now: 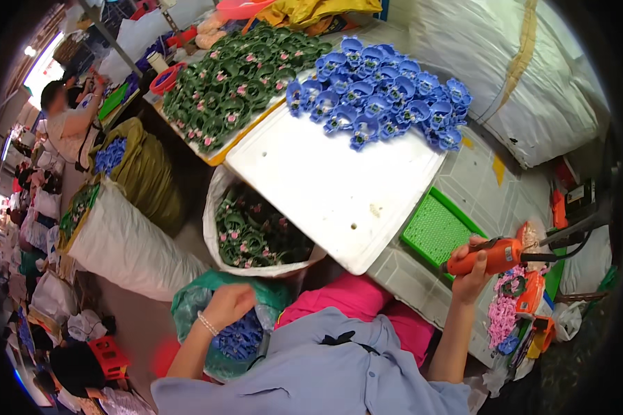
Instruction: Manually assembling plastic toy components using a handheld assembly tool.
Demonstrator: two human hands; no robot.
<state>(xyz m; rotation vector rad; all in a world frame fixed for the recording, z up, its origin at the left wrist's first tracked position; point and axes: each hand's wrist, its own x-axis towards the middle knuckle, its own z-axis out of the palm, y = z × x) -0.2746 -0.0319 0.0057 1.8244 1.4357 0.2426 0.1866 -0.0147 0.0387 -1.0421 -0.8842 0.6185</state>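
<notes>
My right hand (pixel 469 282) is wrapped round an orange hand-held power tool (pixel 491 256) with a black cable, above the right side of the table. My left hand (pixel 232 304) hangs over a green plastic bag (pixel 187 299) of small blue plastic parts (pixel 241 337). Its fingers are curled together, and whatever they may hold is hidden. Ahead of me, a heap of blue plastic pieces (pixel 377 97), shaped like little cups or figures, covers the far end of a white board (pixel 325 187).
Left of the board lies a pile of green pieces with pink flowers (pixel 246 76). More green pieces fill a white sack (pixel 218 197) below. A green perforated tray (pixel 439 225) sits right of the board; pink parts (pixel 503 315) lie farther right. Another person (pixel 73 124) sits far left.
</notes>
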